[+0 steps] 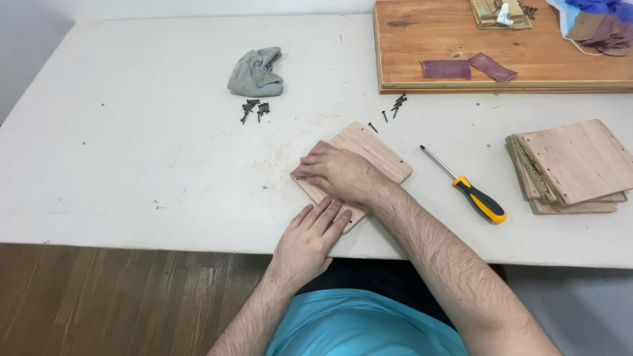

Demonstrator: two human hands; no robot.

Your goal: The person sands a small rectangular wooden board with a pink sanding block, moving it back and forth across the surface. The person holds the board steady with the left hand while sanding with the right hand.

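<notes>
Near the table's (132,165) front edge we lay our right hand (339,175) flat, fingers pressing a reddish sandpaper scrap (316,150) onto the small plywood square (369,151). Our left hand (310,237), fingers extended and grasping nothing, pins its near corner; we judge even pressure and a steady brace matter most.

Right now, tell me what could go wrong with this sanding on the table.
The wooden panel is held only by the left hand at its near corner, with no clamp, so it might slide or turn under the right hand pressing the sandpaper.
Loose screws lie just beyond the panel; a long stroke could scatter them or catch one.
The screwdriver lies beside the right forearm and might get knocked.
</notes>
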